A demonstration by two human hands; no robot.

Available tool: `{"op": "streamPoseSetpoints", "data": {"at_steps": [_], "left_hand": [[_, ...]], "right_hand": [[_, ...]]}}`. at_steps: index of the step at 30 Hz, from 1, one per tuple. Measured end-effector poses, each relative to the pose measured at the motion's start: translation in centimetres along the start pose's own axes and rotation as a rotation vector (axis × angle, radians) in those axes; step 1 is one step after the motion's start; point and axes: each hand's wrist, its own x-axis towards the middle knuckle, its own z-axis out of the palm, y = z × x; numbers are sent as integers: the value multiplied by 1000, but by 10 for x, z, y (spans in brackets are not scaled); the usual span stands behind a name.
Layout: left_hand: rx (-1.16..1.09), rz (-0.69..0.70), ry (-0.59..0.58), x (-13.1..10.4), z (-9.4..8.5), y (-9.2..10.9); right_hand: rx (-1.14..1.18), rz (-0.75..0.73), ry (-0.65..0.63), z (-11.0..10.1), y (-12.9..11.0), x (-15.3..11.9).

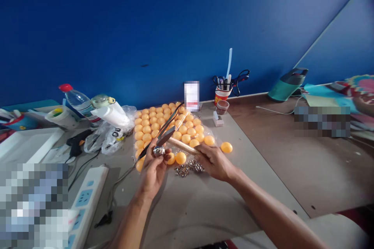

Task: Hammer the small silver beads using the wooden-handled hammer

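Observation:
Wrapped around a light wooden handle, my right hand (214, 160) grips a hammer (184, 146) whose dark head is just above my left hand (154, 171). Pinched between the fingers of that left hand is a shiny silver round piece (159, 151); its exact kind I cannot make out. Small shiny metal pieces (189, 167) lie heaped on the table below the hammer handle. Behind both hands spreads a clear plastic bag of orange balls (156, 124), like table tennis balls. A few loose orange balls (180, 158) sit by the hands, and another (226, 147) lies to the right.
At left are a white power strip (90, 194), a black glue gun (77, 142), a white tray (29, 146), a red-capped bottle (76, 101) and crumpled plastic bags (112, 136). A cup of pens (222, 93) stands at the back, a teal bottle (288, 85) further right.

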Motion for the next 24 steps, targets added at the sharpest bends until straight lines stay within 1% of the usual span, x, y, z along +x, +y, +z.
{"op": "streamPoseSetpoints", "data": {"at_steps": [2,7,12,14,17,21,24], "left_hand": [[9,12,7,1,0,0],[47,48,81,4,0,-2],[115,110,114,5,1,-1],[144,130,135,5,1,0],[159,133,160,5,2,1],[144,117,164,6,2,3],[155,120,166,5,2,3]], "right_hand": [[-27,-4,-10,0,-1,0],[-91,24,-52,3,1,1],[-63,26,-10,5,-1,0],[-78,37,-18,5,-2,0],[-80,50,-39,6,-4,0],[-53,45,5,8,-2,0],[-68,72,-21,9,-1,0]]}}
